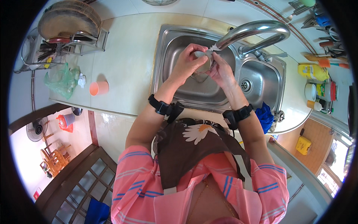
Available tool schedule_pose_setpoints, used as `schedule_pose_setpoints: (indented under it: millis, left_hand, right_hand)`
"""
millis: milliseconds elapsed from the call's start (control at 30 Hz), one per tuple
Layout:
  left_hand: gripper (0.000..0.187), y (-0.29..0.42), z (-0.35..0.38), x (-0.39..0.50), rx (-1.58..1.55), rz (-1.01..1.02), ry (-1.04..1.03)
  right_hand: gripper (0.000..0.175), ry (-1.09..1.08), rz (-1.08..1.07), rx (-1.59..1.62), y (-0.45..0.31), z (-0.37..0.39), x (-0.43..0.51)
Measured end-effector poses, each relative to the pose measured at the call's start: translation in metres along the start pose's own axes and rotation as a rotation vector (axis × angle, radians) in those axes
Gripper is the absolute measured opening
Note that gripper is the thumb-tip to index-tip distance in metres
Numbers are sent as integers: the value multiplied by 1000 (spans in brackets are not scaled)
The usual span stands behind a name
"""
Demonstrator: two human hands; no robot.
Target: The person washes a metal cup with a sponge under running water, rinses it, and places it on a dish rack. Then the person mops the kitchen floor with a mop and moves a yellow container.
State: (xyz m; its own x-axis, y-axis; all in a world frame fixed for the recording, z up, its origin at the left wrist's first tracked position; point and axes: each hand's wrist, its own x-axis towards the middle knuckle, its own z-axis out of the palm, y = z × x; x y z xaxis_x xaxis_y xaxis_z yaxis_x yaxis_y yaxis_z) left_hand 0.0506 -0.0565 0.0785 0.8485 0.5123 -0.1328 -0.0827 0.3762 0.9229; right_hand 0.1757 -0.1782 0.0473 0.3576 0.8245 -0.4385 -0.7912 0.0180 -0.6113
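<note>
Over the large basin of a stainless steel sink (193, 95), I hold a small round cup or glass (206, 67) just below the faucet's mouth. My left hand (186, 63) grips it from the left, with the thumb over its rim. On the other side, my right hand (223, 73) supports it with the fingers at its edge. The curved chrome faucet (251, 25) ends right above my fingertips, and what looks like water shows at its tip. Fingers hide part of the cup, so its exact material is unclear.
The smaller basin (260, 72) with a drain lies to the right, a blue cloth (264, 117) at its front edge. A yellow bottle (313, 72) stands farther right. Leftward are a pink cup (99, 88), a green plastic bag (63, 81) and a dish rack (102, 42).
</note>
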Motion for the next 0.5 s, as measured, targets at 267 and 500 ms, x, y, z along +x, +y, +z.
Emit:
schedule_pose_setpoints:
  millis: [267,500]
  left_hand:
    - [12,8,-29,1,205,-26,-128]
    - [14,14,-27,5,293,-29,-153]
  right_hand:
    - [26,53,107,-124,-8,-1,1]
    - [26,53,111,-123,-11,-3,-3]
